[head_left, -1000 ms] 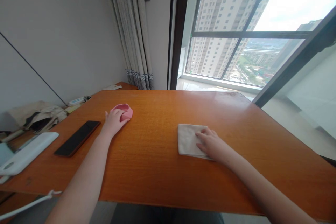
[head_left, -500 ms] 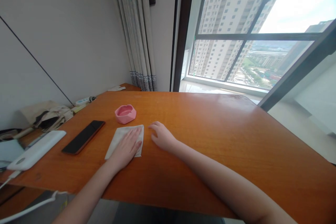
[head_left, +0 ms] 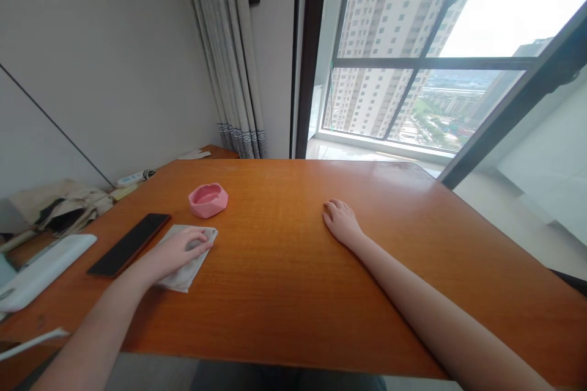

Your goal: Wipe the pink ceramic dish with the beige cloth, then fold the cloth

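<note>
My left hand [head_left: 177, 249] rests on a folded pale cloth [head_left: 183, 279], its fingers arched and the thumb apart, so it is open. Part of the cloth is hidden under that hand. To the right, my right hand [head_left: 342, 221] lies on the wooden table with loosely bent fingers, holding nothing. A pink faceted ashtray [head_left: 208, 201] stands just beyond the cloth. Left of the cloth lies a black smartphone [head_left: 131, 244] with a reddish edge.
A long white device [head_left: 48, 272] lies at the table's left end, near a white cable [head_left: 34, 344]. Beige fabric [head_left: 64, 204] and a power strip [head_left: 132, 179] sit along the wall. The wooden table [head_left: 284, 293] reaches toward a window [head_left: 413, 104] behind it.
My right hand has moved right across the table, away from the cloth. My left hand has gone from flat to arched on the cloth. The view has shifted slightly right.
</note>
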Demonstrator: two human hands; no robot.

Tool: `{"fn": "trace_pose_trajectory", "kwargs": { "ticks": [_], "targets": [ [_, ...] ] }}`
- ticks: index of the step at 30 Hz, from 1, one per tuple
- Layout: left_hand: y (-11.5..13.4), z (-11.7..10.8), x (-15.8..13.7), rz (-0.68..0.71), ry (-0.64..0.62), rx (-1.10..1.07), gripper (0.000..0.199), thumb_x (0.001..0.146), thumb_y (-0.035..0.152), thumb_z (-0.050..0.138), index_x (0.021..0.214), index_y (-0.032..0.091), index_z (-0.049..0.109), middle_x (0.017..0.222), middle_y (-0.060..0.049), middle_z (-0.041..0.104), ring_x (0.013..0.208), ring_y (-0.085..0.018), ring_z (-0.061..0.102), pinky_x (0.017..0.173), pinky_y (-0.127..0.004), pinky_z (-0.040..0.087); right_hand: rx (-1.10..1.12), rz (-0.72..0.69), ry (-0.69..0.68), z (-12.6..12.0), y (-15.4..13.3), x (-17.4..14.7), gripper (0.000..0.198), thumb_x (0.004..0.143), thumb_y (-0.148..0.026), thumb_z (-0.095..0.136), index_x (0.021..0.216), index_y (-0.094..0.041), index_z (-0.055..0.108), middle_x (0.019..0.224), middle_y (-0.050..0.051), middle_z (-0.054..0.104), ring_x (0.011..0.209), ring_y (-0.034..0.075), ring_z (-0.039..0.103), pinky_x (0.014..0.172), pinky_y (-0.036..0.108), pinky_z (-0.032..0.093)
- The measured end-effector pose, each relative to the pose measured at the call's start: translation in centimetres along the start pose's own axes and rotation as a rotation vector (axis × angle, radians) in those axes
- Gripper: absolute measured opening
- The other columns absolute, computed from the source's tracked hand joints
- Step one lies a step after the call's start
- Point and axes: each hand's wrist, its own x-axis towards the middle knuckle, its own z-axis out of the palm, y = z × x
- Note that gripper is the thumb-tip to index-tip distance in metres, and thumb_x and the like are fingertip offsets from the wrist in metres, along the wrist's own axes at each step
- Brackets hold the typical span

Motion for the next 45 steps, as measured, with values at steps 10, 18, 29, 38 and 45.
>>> {"fn": "trace_pose_trajectory", "kwargs": {
  "ticks": [10,18,29,38,45],
  "targets": [
    [18.8,8.0,12.4,0.297,0.046,-0.083,0.020,0.081,0.022,0.045,0.095,0.017,0.058,0.090,-0.009,0.066,0.080,-0.020,0.061,0.071,-0.029,0.046,0.299,-0.247,-0.001,1.5,-4.5,-0.1,0.049,0.081,-0.015,0.041,0.130,-0.013,0.043,0.124,0.013,0.055,0.115,0.020,0.048,0.102,0.037,0.034],
    [19.3,10.6,13.8,0.388,0.140,-0.125,0.021,0.078,0.014,0.043,0.092,0.016,0.059,0.091,-0.009,0.066,0.085,-0.021,0.061,0.077,-0.032,0.046,0.484,-0.279,0.022,1.0,-3.7,0.1,0.020,0.086,-0.014,0.039,0.097,-0.015,0.056,0.094,0.008,0.063,0.090,0.018,0.057,0.084,0.032,0.044],
    [18.8,11.0,14.0,0.423,0.158,-0.149,0.019,0.078,0.014,0.044,0.089,0.015,0.059,0.089,-0.010,0.066,0.082,-0.021,0.061,0.074,-0.030,0.046,0.489,-0.287,0.022,1.4,-3.7,0.1,0.023,0.085,-0.013,0.040,0.102,-0.015,0.056,0.099,0.008,0.063,0.095,0.017,0.057,0.088,0.033,0.044],
    [19.0,10.6,14.1,0.393,0.157,-0.146,0.020,0.079,0.016,0.044,0.091,0.016,0.060,0.090,-0.009,0.067,0.083,-0.021,0.062,0.073,-0.030,0.046,0.541,-0.289,0.033,1.6,-3.4,0.6,0.026,0.084,-0.014,0.042,0.103,-0.017,0.059,0.100,0.008,0.065,0.096,0.018,0.058,0.089,0.036,0.044],
    [19.1,10.5,14.1,0.371,0.137,-0.155,0.020,0.079,0.016,0.045,0.091,0.017,0.060,0.089,-0.008,0.067,0.083,-0.021,0.062,0.074,-0.030,0.046,0.533,-0.295,0.026,1.5,-3.5,0.5,0.027,0.083,-0.012,0.042,0.103,-0.018,0.059,0.099,0.007,0.065,0.095,0.018,0.057,0.089,0.036,0.044]
  ]
}}
